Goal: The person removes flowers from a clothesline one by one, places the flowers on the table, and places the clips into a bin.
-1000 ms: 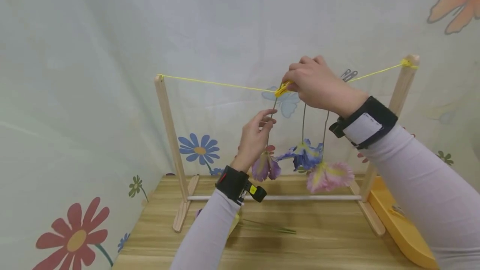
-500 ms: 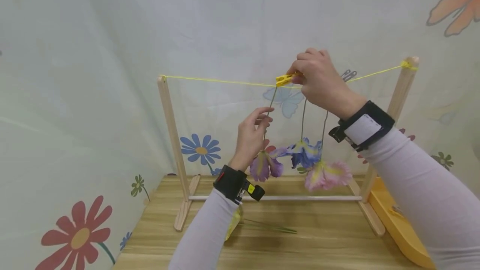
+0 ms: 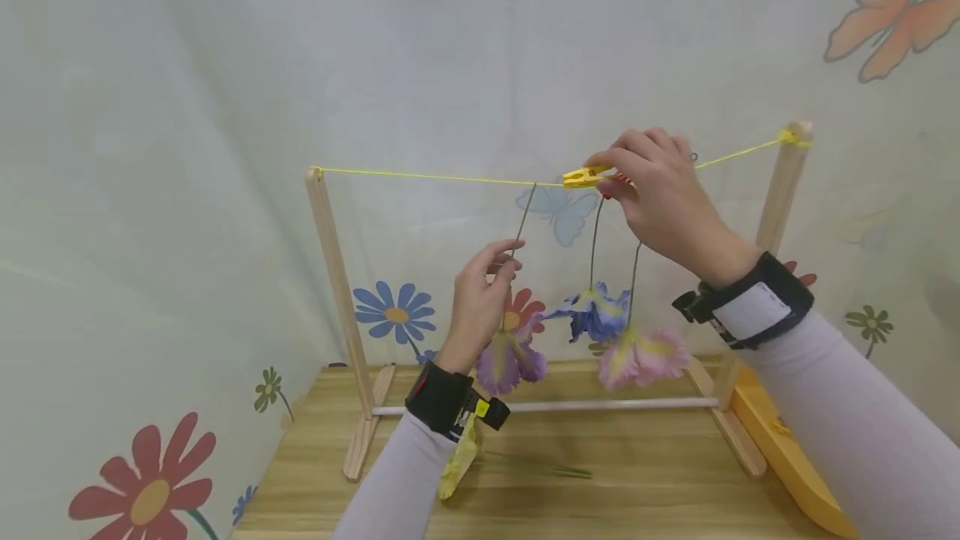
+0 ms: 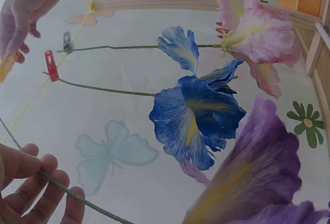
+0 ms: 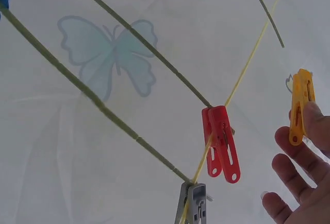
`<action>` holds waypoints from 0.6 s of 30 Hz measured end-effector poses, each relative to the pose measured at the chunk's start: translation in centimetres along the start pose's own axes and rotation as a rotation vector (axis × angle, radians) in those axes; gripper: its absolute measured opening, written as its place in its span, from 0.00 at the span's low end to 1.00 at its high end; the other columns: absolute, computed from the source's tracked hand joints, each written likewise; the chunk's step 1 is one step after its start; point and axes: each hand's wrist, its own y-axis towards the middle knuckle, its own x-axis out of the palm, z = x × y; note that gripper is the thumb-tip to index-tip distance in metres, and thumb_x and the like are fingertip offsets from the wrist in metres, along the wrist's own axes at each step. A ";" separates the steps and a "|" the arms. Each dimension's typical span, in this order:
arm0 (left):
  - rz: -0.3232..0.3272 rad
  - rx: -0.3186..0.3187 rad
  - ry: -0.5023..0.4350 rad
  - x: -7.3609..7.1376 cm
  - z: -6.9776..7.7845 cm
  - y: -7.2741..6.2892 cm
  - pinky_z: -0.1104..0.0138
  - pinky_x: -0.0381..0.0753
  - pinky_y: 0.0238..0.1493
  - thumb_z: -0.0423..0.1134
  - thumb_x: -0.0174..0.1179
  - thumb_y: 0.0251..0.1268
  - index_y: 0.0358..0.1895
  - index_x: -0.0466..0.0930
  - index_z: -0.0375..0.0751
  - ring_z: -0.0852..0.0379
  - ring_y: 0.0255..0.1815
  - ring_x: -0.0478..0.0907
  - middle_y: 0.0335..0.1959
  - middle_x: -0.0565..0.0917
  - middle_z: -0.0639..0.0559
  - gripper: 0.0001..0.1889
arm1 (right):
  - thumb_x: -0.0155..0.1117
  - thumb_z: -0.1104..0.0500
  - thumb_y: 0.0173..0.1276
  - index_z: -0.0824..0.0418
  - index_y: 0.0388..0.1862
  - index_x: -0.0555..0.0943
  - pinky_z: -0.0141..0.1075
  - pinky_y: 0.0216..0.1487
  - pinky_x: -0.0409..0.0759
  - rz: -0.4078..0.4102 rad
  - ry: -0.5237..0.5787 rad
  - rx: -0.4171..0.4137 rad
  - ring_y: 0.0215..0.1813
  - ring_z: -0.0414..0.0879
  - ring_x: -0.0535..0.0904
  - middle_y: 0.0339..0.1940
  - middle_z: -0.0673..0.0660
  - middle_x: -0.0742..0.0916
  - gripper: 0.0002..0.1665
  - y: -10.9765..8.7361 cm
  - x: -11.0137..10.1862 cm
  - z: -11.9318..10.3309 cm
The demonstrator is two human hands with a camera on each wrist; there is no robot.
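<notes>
My left hand (image 3: 480, 294) pinches the green stem (image 3: 524, 219) of a purple artificial iris (image 3: 510, 361), bloom hanging downward. The stem's upper tip is at the yellow string (image 3: 427, 176) in the head view. To its right, my right hand (image 3: 663, 194) pinches a yellow clothespin (image 5: 300, 105) between thumb and finger; in the right wrist view this pin is apart from both stem and string. A red clothespin (image 5: 220, 144) fixes the stem of a blue iris (image 4: 193, 116) to the string. Beside it, a grey clothespin (image 5: 192, 203) holds a pink iris (image 4: 258, 23).
Two wooden posts, left (image 3: 333, 273) and right (image 3: 782, 190), carry the string; a white rod (image 3: 607, 405) joins their feet. A yellow flower (image 3: 459, 465) lies on the wooden table (image 3: 645, 498) under my left forearm. At the right is a yellow tray (image 3: 787, 461).
The yellow clothespin came up off the string and stem, then moved right with my right hand. My left hand shifted slightly left and down with the purple iris.
</notes>
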 end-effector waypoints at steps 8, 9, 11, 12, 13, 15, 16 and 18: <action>-0.012 0.027 -0.034 -0.4 0.0 -1.4 0.71 0.63 0.22 0.32 0.55 0.80 0.64 0.83 0.45 0.47 0.46 0.83 0.43 0.86 0.48 0.16 | 0.73 0.71 0.64 0.67 0.54 0.86 0.53 0.56 0.58 0.117 0.042 0.031 0.52 0.61 0.72 0.46 0.64 0.82 0.19 -2.1 -1.1 0.0; -0.013 0.032 -0.034 -0.5 0.0 -1.6 0.71 0.64 0.23 0.32 0.54 0.80 0.64 0.83 0.45 0.46 0.48 0.84 0.44 0.86 0.48 0.16 | 0.73 0.71 0.65 0.67 0.55 0.86 0.53 0.56 0.58 0.134 0.046 0.042 0.52 0.61 0.71 0.47 0.64 0.81 0.19 -2.4 -1.2 0.0; -0.017 0.034 -0.031 -0.8 -0.1 -2.2 0.69 0.66 0.26 0.33 0.54 0.81 0.64 0.83 0.45 0.46 0.48 0.83 0.45 0.86 0.48 0.16 | 0.72 0.71 0.65 0.68 0.56 0.86 0.53 0.60 0.58 0.170 0.053 0.059 0.53 0.63 0.71 0.47 0.66 0.80 0.19 -3.1 -1.5 0.1; -0.020 0.033 -0.028 -1.0 -0.1 -2.6 0.69 0.70 0.29 0.33 0.55 0.81 0.64 0.83 0.46 0.47 0.49 0.83 0.46 0.86 0.48 0.16 | 0.72 0.72 0.66 0.68 0.56 0.86 0.52 0.61 0.59 0.187 0.055 0.066 0.54 0.64 0.71 0.47 0.67 0.80 0.19 -3.6 -1.7 0.2; -0.022 0.031 -0.029 -1.1 -0.2 -2.9 0.68 0.73 0.33 0.33 0.55 0.81 0.64 0.83 0.46 0.47 0.49 0.83 0.48 0.86 0.48 0.16 | 0.72 0.73 0.65 0.68 0.56 0.86 0.52 0.62 0.59 0.207 0.061 0.080 0.55 0.64 0.71 0.48 0.68 0.80 0.19 -4.0 -1.8 0.2; -0.031 0.024 -0.032 -1.4 -0.3 -3.7 0.65 0.78 0.41 0.33 0.56 0.80 0.63 0.83 0.46 0.49 0.50 0.83 0.50 0.85 0.48 0.15 | 0.72 0.75 0.64 0.69 0.56 0.86 0.47 0.64 0.59 0.238 0.069 0.113 0.57 0.64 0.71 0.49 0.68 0.80 0.21 -5.1 -2.1 0.3; -0.035 0.023 -0.031 -1.5 -0.4 -4.1 0.64 0.80 0.45 0.33 0.56 0.80 0.63 0.83 0.45 0.49 0.51 0.82 0.51 0.85 0.48 0.15 | 0.72 0.76 0.63 0.69 0.56 0.86 0.44 0.64 0.60 0.254 0.070 0.127 0.57 0.63 0.71 0.49 0.69 0.80 0.21 -5.7 -2.2 0.4; -0.047 0.008 -0.031 -1.8 -0.6 -4.9 0.61 0.82 0.51 0.33 0.57 0.80 0.64 0.83 0.44 0.50 0.52 0.83 0.54 0.85 0.49 0.15 | 0.72 0.77 0.61 0.70 0.56 0.86 0.39 0.62 0.60 0.284 0.070 0.159 0.58 0.60 0.72 0.49 0.69 0.80 0.22 -6.8 -2.4 0.6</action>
